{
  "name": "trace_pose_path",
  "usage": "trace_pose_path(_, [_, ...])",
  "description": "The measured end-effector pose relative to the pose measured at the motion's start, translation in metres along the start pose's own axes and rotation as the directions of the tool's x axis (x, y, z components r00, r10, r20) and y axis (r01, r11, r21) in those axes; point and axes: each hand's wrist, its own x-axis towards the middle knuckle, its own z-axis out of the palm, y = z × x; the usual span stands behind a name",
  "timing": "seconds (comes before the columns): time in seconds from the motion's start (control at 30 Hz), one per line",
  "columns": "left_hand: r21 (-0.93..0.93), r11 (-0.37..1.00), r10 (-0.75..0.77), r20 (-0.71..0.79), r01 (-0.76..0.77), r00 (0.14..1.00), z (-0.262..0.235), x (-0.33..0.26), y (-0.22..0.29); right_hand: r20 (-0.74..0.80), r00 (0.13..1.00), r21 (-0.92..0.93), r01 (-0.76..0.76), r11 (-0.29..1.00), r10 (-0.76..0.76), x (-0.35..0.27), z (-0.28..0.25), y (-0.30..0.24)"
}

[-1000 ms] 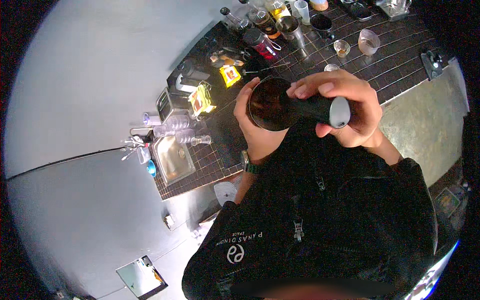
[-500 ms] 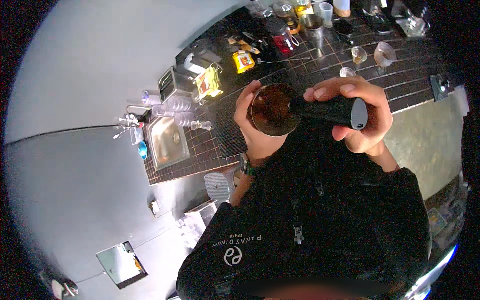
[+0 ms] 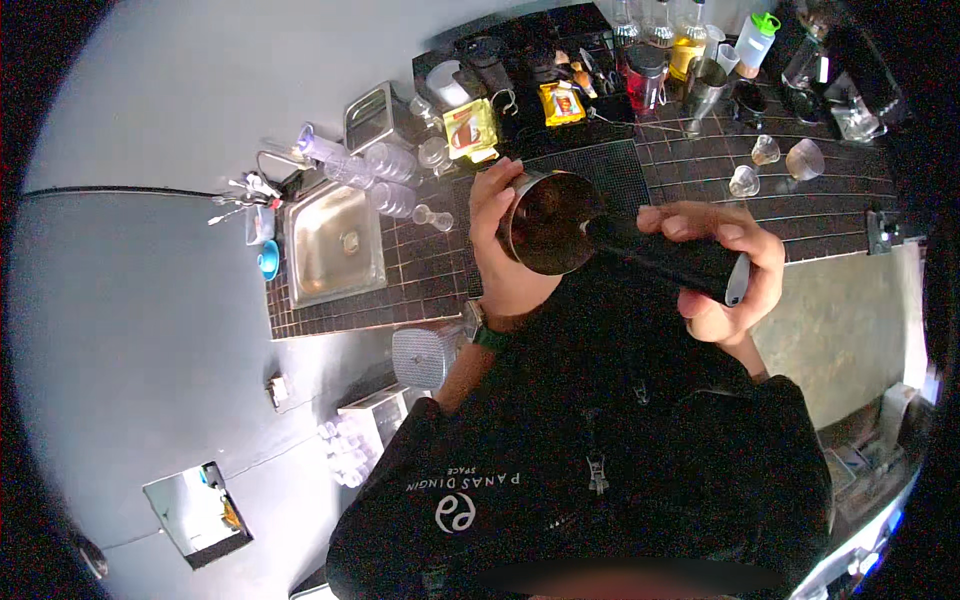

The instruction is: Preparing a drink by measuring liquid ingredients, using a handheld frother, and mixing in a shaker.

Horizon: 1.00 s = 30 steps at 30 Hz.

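Observation:
I hold a portafilter with both hands in front of my chest. Its round metal basket [image 3: 552, 222] faces up toward me, and the inside looks dark brown; what lies in it is too dim to tell. My left hand [image 3: 505, 240] is closed round the basket's left side. Around the black handle [image 3: 678, 262] my right hand [image 3: 752, 262] is wrapped, with the fingers over the top and the thumb beneath. The handle slopes down to the right.
Beyond my hands runs a dark tiled counter [image 3: 700, 155] with a metal sink [image 3: 335, 250] at left. Clear plastic cups [image 3: 385, 180], a yellow packet [image 3: 470, 130], a metal shaker cup [image 3: 706, 85], bottles [image 3: 688, 45] and small glasses [image 3: 745, 180] stand on it.
The portafilter's handle end and my right hand have dropped lower, so the handle tilts more. My left hand still grips the basket. The view has shifted, showing more of the counter's far side.

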Motion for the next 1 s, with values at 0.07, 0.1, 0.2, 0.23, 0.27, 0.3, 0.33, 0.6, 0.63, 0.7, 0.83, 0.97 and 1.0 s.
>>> trace_pose_path(0.07, [-0.047, 0.999, -0.004, -0.030, 0.002, 1.000, -0.010, -0.002, -0.007, -0.026, 1.000, 0.001, 0.002, 1.000, -0.002, -0.002, 0.015, 0.000])
trace_pose_path(0.1, [-0.061, 0.998, -0.017, -0.022, 0.015, 1.000, -0.016, -0.003, -0.010, -0.058, 0.998, -0.035, -0.010, 0.999, 0.008, -0.006, 0.024, 0.000])
trace_pose_path(0.2, [-0.097, 0.995, -0.024, -0.017, 0.022, 1.000, -0.032, -0.006, -0.021, -0.034, 0.999, -0.005, 0.020, 1.000, -0.020, -0.010, 0.040, 0.007])
trace_pose_path(0.23, [-0.111, 0.994, -0.016, -0.008, 0.015, 1.000, -0.036, -0.006, -0.025, -0.024, 1.000, -0.004, 0.008, 1.000, -0.008, -0.013, 0.042, 0.008])
trace_pose_path(0.27, [-0.116, 0.993, -0.018, -0.019, 0.016, 1.000, -0.040, -0.008, -0.029, -0.013, 1.000, -0.008, 0.007, 1.000, -0.007, -0.015, 0.049, 0.008])
trace_pose_path(0.3, [-0.154, 0.988, -0.008, -0.016, 0.005, 1.000, -0.043, -0.011, -0.035, -0.043, 0.999, -0.006, -0.004, 1.000, 0.004, -0.017, 0.055, 0.009])
trace_pose_path(0.33, [-0.191, 0.982, 0.004, -0.013, -0.006, 1.000, -0.046, -0.013, -0.041, -0.074, 0.997, -0.002, -0.015, 1.000, 0.014, -0.018, 0.059, 0.010])
trace_pose_path(0.6, [-0.193, 0.981, 0.026, 0.009, -0.023, 1.000, -0.069, -0.010, -0.068, -0.057, 0.998, -0.113, -0.027, 0.993, 0.021, -0.012, 0.092, 0.026])
trace_pose_path(0.63, [-0.210, 0.978, 0.022, 0.020, -0.017, 1.000, -0.070, -0.011, -0.071, -0.072, 0.997, -0.092, -0.013, 0.996, 0.006, -0.012, 0.095, 0.029])
trace_pose_path(0.7, [-0.255, 0.966, -0.061, -0.031, 0.051, 0.998, -0.070, -0.017, -0.078, -0.056, 0.998, -0.053, 0.020, 0.998, -0.022, -0.010, 0.098, 0.039])
trace_pose_path(0.83, [-0.460, 0.843, -0.332, -0.037, 0.279, 0.943, -0.064, -0.020, -0.077, -0.108, 0.994, -0.112, -0.036, 0.993, 0.024, 0.005, 0.106, 0.033])
trace_pose_path(0.97, [-0.343, 0.836, -0.441, 0.045, 0.428, 0.896, -0.079, -0.025, -0.066, -0.141, 0.987, -0.083, -0.085, 0.993, 0.073, 0.009, 0.111, 0.028])
trace_pose_path(1.0, [-0.349, 0.833, -0.450, 0.024, 0.429, 0.893, -0.078, -0.027, -0.065, -0.148, 0.986, -0.092, -0.087, 0.992, 0.073, 0.009, 0.110, 0.028])
